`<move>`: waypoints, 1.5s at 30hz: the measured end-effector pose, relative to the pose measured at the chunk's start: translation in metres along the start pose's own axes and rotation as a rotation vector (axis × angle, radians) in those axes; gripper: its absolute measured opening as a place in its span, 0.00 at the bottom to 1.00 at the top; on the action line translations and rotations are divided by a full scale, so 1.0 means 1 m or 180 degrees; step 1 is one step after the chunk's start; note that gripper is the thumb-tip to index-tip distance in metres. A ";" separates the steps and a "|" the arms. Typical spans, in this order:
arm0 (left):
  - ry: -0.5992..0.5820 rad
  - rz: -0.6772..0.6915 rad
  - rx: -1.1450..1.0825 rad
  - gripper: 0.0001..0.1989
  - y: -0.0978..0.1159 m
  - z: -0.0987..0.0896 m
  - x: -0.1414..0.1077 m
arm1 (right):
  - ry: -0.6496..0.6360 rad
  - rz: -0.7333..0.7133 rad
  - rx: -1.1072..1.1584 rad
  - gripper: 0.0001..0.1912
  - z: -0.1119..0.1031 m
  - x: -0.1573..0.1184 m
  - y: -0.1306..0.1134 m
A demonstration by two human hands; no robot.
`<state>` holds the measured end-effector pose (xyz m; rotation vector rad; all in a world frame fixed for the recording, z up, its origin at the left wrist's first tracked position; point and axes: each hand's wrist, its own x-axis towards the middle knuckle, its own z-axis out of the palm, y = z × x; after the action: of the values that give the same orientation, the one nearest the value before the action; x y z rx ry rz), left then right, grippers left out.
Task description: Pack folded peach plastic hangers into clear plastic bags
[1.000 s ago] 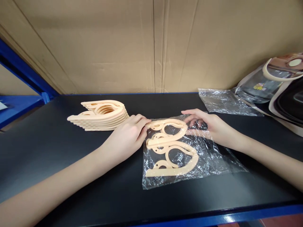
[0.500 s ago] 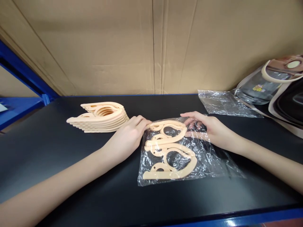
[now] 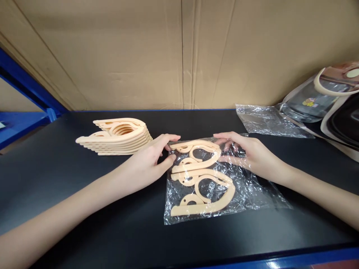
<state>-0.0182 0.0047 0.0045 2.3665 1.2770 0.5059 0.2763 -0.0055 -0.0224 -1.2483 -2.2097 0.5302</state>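
A clear plastic bag (image 3: 252,200) lies flat on the black tabletop with two beige folded hangers inside, the upper hanger (image 3: 206,164) above the lower hanger (image 3: 221,204). At the bag's upper left edge is my left hand (image 3: 153,158), thumb and forefinger apart, touching the bag beside the upper hanger's end. My right hand (image 3: 249,153) rests on the bag's upper right, its fingers spread near the upper hanger's curved end; some fingertips are partly hidden by the plastic. Behind my left hand sits a stack of matching beige hangers (image 3: 117,142).
Another clear plastic bag (image 3: 272,121) lies at the back right, next to a transparent container with a beige handle (image 3: 316,84) and a black object (image 3: 344,116). A cardboard wall (image 3: 126,56) stands behind the black table (image 3: 134,239). Blue metal framing (image 3: 30,87) is at the left.
My left hand has opened, its thumb and forefinger parting at the bag's edge. The right hand stays almost where it was. The view has shifted slightly.
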 end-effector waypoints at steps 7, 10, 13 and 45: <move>-0.0519 -0.0036 0.0186 0.36 -0.001 -0.010 0.000 | 0.0050 -0.0070 -0.0032 0.28 0.001 0.000 0.001; -0.0506 -0.0088 0.0228 0.37 -0.003 -0.011 0.001 | 0.0022 -0.0087 -0.0067 0.28 0.001 0.000 0.002; -0.0516 -0.0049 0.0292 0.38 -0.004 -0.011 0.000 | -0.0008 -0.0119 -0.0120 0.29 0.001 0.001 0.003; -0.0516 0.0056 0.0200 0.37 -0.012 -0.009 0.007 | 0.0134 -0.0170 -0.0399 0.38 0.013 -0.001 -0.009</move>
<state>-0.0278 0.0180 0.0069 2.4169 1.2163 0.2760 0.2625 -0.0114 -0.0273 -1.2475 -2.2637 0.3460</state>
